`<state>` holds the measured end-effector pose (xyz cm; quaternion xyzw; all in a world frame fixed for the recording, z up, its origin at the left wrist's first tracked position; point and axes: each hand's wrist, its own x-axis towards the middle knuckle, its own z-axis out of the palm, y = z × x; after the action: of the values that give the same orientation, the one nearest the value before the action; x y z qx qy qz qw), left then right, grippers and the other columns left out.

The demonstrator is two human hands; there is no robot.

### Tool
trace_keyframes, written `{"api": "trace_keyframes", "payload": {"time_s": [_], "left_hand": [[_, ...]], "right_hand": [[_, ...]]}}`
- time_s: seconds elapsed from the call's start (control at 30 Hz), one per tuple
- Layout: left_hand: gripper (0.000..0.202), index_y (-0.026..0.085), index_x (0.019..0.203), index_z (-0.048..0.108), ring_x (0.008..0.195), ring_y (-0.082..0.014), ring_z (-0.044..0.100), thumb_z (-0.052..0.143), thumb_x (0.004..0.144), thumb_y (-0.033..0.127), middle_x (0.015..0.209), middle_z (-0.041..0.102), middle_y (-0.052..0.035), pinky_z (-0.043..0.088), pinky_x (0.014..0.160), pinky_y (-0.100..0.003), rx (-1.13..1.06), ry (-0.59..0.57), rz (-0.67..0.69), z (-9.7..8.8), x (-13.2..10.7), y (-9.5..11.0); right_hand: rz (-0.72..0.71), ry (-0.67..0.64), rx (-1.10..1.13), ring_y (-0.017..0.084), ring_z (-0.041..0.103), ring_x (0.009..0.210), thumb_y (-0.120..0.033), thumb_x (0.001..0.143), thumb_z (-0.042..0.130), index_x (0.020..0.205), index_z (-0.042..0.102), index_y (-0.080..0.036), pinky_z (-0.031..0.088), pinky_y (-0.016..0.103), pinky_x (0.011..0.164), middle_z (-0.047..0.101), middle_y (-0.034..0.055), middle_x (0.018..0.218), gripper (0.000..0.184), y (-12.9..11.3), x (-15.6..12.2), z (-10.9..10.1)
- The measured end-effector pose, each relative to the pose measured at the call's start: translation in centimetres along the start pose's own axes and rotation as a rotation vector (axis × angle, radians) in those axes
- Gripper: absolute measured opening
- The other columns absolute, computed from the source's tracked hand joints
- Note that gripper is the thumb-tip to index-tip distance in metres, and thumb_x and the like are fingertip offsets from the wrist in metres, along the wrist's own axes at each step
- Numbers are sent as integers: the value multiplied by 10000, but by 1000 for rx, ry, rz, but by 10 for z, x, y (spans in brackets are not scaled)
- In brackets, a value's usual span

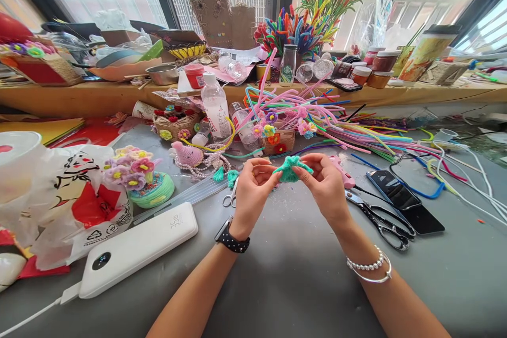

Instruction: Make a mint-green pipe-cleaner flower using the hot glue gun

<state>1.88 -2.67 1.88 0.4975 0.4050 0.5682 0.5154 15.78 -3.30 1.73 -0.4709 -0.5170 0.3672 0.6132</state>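
Note:
Both hands are raised over the middle of the grey table, pinching a small teal fuzzy piece that looks like twisted pipe cleaner point(292, 170). My left hand point(255, 185) grips its left end between thumb and fingers. On the other side, my right hand point(325, 185) has its thumb pressed on the front of the piece. Two teal tassel-like bits point(226, 176) lie just left of my left hand, near small scissors point(229, 199) partly hidden by it. Right of my right hand is a pink tool with a black cord point(344, 173), probably a glue gun.
Large black-handled scissors point(382, 222) and a phone point(396, 193) lie at right. A white power bank point(138, 248) with a cable is at left, beside a plastic bag point(83, 195) and a flower-topped green piece point(152, 189). Pipe cleaners point(368, 132), a bottle point(216, 108) and baskets crowd the back.

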Motion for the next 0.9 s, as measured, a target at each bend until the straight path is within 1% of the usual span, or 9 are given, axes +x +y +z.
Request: {"api": "trace_keyframes", "payload": {"time_s": [0.07, 0.17, 0.4, 0.7, 0.8, 0.9], "left_hand": [[406, 192, 949, 428, 721, -138, 619, 688, 643, 250, 778, 618, -3, 500, 662, -260, 13, 27, 35, 1, -1, 1], [462, 199, 1006, 394, 739, -147, 628, 684, 649, 237, 787, 634, -10, 501, 681, -269, 28, 54, 72, 3, -3, 4], [417, 201, 991, 393, 727, -141, 631, 664, 674, 217, 776, 648, -9, 505, 682, -263, 34, 33, 113, 2, -5, 6], [371, 206, 954, 385, 764, -152, 634, 648, 693, 215, 787, 646, -16, 512, 727, -296, 76, 4, 166, 0, -5, 5], [361, 204, 956, 387, 769, -145, 630, 641, 700, 201, 780, 641, -11, 510, 735, -288, 97, -9, 199, -2, -4, 4], [365, 199, 986, 399, 781, -144, 626, 634, 707, 188, 783, 630, -8, 511, 739, -288, 88, -33, 251, -2, -4, 6]], "right_hand": [[13, -16, 26, 156, 594, 735, -362, 641, 684, 848, 557, -199, 501, 293, 657, 626, 22, 798, 292, 0, 1, -1], [28, -42, 46, 154, 593, 702, -362, 633, 689, 802, 590, -190, 500, 299, 650, 635, 22, 764, 261, 0, 1, -1], [26, -71, 111, 136, 574, 667, -330, 633, 697, 765, 605, -196, 485, 278, 613, 629, 3, 729, 210, 1, 1, -1], [15, -76, 121, 125, 562, 647, -311, 634, 700, 744, 605, -195, 473, 262, 592, 622, -6, 703, 186, 1, 1, -1], [9, -83, 126, 123, 563, 651, -304, 641, 697, 744, 603, -190, 475, 261, 595, 619, -6, 704, 180, 2, 2, -1], [-36, -74, 137, 114, 567, 650, -280, 653, 692, 754, 599, -192, 475, 245, 586, 624, -13, 707, 163, 1, 1, -1]]}}
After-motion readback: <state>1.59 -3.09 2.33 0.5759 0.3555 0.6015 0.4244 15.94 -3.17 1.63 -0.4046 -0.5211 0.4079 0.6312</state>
